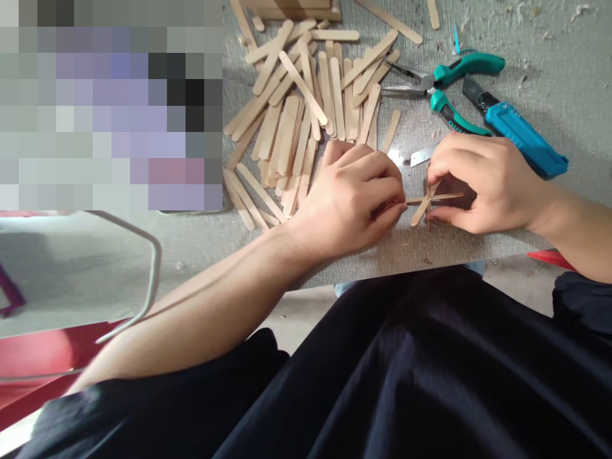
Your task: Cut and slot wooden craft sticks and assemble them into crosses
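Note:
My left hand (354,194) and my right hand (482,182) meet over the grey table near its front edge. Between them are two thin wooden sticks crossed over each other (428,203). The left hand's fingers are pinched on the left end of the horizontal stick. The right hand's fingers are closed over the crossing point and the right end. Behind the left hand lies a loose pile of several wooden craft sticks (306,108).
Teal-handled pliers (449,80) and a blue utility knife (519,131) lie at the back right. A small metal blade (423,155) sits just behind my right hand. The table edge (430,264) runs in front of my hands. A red stool with a metal frame (57,347) stands lower left.

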Available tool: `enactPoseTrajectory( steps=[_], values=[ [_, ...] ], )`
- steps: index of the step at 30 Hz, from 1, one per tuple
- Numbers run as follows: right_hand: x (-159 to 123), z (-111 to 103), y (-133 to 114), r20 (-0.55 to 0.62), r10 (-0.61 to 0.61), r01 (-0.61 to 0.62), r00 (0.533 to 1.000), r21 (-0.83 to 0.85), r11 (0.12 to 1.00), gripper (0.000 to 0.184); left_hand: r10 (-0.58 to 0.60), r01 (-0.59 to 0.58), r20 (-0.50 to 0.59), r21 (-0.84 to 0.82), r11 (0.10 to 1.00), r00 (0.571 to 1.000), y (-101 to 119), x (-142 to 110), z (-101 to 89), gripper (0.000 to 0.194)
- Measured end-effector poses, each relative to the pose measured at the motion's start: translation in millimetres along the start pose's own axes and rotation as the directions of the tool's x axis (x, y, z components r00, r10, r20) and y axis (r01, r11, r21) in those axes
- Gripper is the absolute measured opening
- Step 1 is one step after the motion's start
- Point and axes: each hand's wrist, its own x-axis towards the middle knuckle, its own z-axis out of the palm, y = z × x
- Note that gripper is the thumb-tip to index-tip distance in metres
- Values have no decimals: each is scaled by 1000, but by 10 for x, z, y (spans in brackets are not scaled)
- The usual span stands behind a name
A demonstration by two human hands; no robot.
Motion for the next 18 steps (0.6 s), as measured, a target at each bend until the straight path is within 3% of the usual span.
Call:
enactPoseTrajectory(
  steps=[13, 17, 18],
  values=[
    [6, 42, 2, 32, -25, 26, 999, -7, 1000, 24, 12, -12, -6, 14, 1000, 1000, 7, 7, 10, 17],
    [9, 18, -19, 72, -5, 7, 997, -27, 1000, 24, -62, 62, -1, -19, 998, 998, 66, 22, 3, 5],
    [9, 10, -25, 88, 3, 1, 996, -41, 999, 26, -84, 84, -8, -38, 996, 996, 81, 23, 1, 11]
  ],
)
